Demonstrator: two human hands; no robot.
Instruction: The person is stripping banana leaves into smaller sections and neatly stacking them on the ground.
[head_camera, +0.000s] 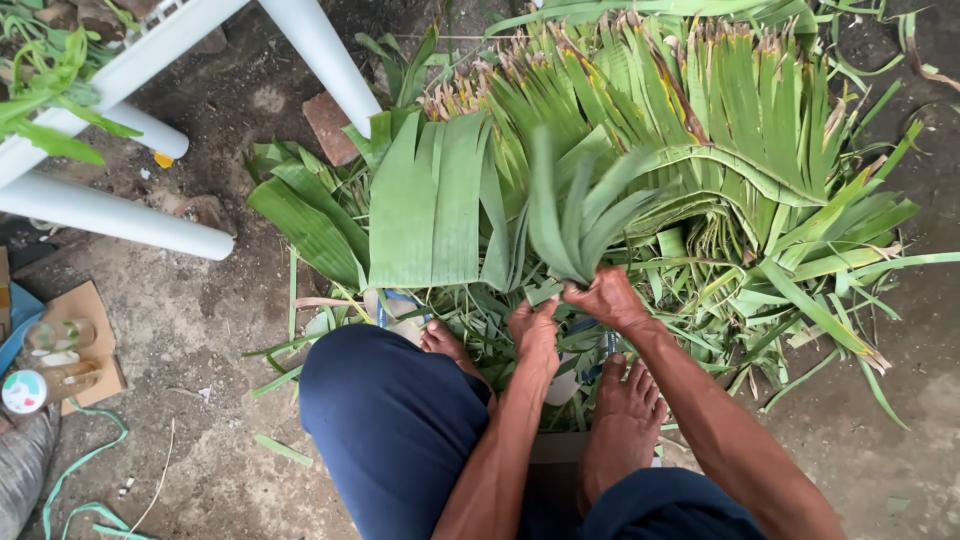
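I looked straight down past my knees and saw my right hand (607, 298) clamped on the base of a bundle (580, 215) of long green leaf strips, which fanned up toward twelve o'clock from the grip. My left hand (535, 335) sat just beside it at about eight o'clock, fingers curled shut among the leaves at the bundle's foot, though I could not tell exactly what it pinched. The bundle stood at the near edge of a big leaf pile (740, 150) that spread across the ground from twelve to three o'clock. A flat folded sheaf of leaves (430, 205) lay at ten o'clock from my hands, touching the pile. My bare right foot (625, 425) was planted at six o'clock below the hands, among loose scraps. White plastic chair legs (120, 215) crossed the far nine to eleven o'clock corner, with a brick (330, 125) near them and jars (50, 360) on cardboard at nine o'clock.
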